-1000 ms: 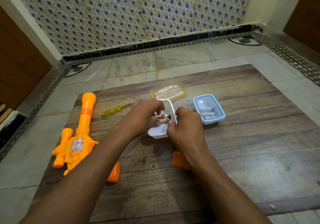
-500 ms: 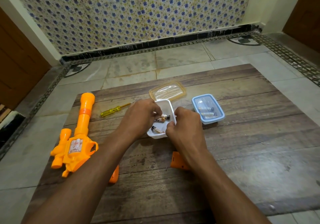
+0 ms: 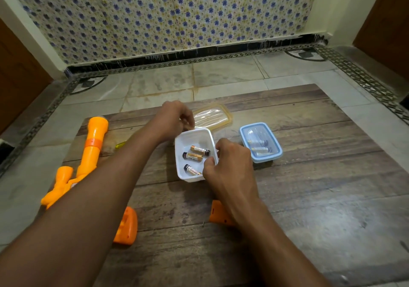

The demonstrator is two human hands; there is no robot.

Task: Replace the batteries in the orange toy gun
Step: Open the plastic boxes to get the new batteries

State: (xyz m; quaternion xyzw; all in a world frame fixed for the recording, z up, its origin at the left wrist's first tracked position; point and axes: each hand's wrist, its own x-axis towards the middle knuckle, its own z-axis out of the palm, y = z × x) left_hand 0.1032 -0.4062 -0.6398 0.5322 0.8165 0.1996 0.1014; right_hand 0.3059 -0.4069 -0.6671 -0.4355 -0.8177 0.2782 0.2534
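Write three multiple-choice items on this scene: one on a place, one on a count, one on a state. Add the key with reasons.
1. Where does the blue-lidded box stand?
A. on the floor
B. on the table, right of the white tub
C. inside the white tub

2. How many batteries lie in the white tub?
A. one
B. two
C. three

3. What state is the blue-lidded box in?
A. lid on
B. lid off
C. tipped over

Key:
1 B: it sits on the wood just right of the tub.
2 C: three cylinders show on the tub's floor.
3 A: the blue-rimmed lid covers it, and it stands flat.
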